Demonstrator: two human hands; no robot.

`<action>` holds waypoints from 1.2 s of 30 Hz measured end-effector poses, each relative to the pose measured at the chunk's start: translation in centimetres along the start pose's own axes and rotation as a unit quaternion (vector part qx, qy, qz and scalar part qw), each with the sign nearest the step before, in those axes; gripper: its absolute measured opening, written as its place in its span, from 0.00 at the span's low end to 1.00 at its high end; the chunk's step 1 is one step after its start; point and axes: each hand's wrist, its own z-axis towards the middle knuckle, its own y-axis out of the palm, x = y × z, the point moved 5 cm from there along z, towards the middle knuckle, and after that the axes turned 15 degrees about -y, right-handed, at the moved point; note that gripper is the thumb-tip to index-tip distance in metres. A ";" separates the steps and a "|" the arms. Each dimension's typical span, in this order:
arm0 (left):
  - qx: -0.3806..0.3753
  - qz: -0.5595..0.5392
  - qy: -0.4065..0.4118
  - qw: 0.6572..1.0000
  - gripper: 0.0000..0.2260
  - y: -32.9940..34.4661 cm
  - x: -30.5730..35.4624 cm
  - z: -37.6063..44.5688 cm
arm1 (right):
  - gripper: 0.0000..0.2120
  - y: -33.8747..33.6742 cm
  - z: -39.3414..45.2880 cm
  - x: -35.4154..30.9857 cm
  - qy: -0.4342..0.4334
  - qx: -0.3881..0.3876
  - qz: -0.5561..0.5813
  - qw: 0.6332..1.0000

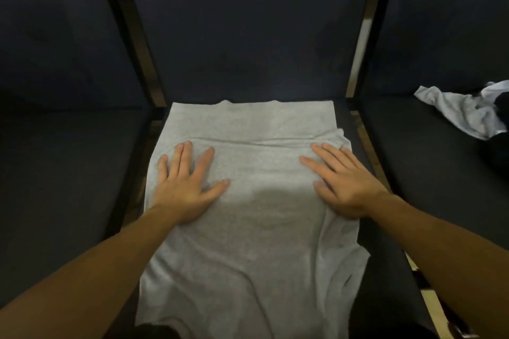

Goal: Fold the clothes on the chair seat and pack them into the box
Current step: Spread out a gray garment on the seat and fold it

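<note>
both hands lie flat with fingers spread on the grey garment (248,201) — left hand (184,184) near its left edge, right hand (347,181) near its right edge — pressing it onto the dark chair seat (385,270), neither one gripping anything. folding appears at an early stage: the side edges look turned in, no crosswise fold is made, and a crumpled pile of clothes (465,113) waits on the neighbouring seat. no box is in view, the garment's near hem is cut off, and dim light obscures finer folds.
</note>
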 end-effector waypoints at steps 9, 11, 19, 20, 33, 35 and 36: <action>0.032 -0.093 0.090 0.991 0.42 -2.2 4.0 -3.0 | 0.21 -2.3 -0.3 -10.6 -0.140 0.045 0.045 0.988; -0.070 -0.070 0.122 0.988 0.47 -0.7 5.1 -6.8 | 0.24 -0.5 -3.0 -11.5 -0.135 -0.029 0.026 0.990; -0.065 0.067 0.194 0.976 0.48 1.6 3.5 -9.5 | 0.27 -0.4 -13.3 -6.7 0.065 -0.054 0.015 0.996; -0.061 0.068 0.203 0.975 0.47 1.4 3.7 -9.5 | 0.27 -0.5 -13.9 -6.5 0.088 -0.057 0.005 0.995; -0.052 0.139 0.329 0.932 0.37 -0.3 -0.3 -22.1 | 0.47 1.2 -13.2 -16.2 -0.226 -0.197 -0.043 0.953; 0.005 0.182 0.326 0.928 0.38 0.6 -0.2 -22.9 | 0.42 1.0 -13.1 -16.6 -0.239 -0.168 -0.052 0.955; 0.025 0.179 0.321 0.930 0.37 0.9 -0.1 -23.2 | 0.37 0.8 -13.1 -17.0 -0.248 -0.150 -0.058 0.955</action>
